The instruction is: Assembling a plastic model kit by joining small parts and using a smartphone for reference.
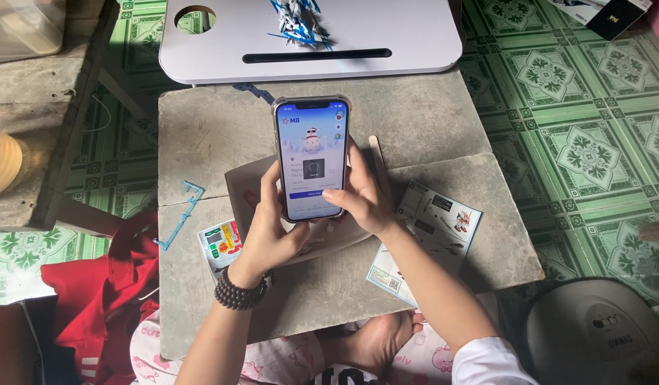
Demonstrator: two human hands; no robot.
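Phone point(312, 160): glossy glass screen in a clear plastic case; you hold it at the slab's centre.
Slab point(429, 121): rough, matt grey stone, cracked.
Tray point(415, 28), 12 o'clock: smooth matt white plastic.
Leaflet point(433, 228), 4 o'clock: printed glossy paper.
Bracelet point(238, 294), on your left wrist: dark polished beads.
Floor point(593, 128): glossy patterned green tiles.
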